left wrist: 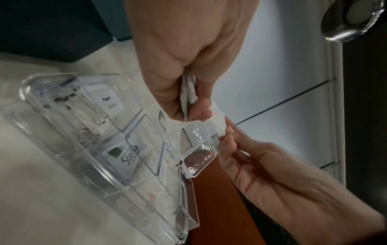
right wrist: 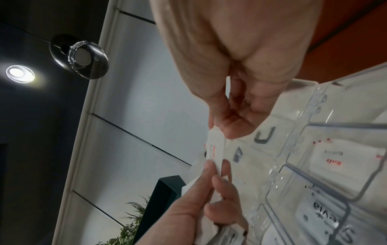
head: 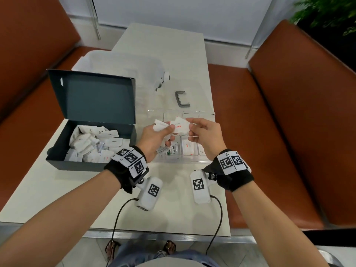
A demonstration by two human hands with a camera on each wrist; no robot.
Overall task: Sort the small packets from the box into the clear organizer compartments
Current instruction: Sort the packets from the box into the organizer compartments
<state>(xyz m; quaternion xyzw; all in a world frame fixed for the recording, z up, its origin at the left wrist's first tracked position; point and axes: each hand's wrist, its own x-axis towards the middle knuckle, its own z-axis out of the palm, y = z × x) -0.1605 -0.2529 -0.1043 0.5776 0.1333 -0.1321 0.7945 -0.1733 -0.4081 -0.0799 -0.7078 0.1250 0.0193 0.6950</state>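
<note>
Over pale table [head: 169, 60], left hand [head: 154, 140] clutching small packets [head: 163, 126] above clear organizer [head: 192, 161], right hand [head: 205, 134] pinching one red-printed packet [head: 181, 126] free; best peeled off singly, label read, then dropped into matching compartment, box [head: 81, 160] alongside.

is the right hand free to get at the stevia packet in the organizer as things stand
Probably not yet: the right hand pinches a packet that the left hand also holds. The Stevia packet lies uncovered in the lidless organizer.
</note>
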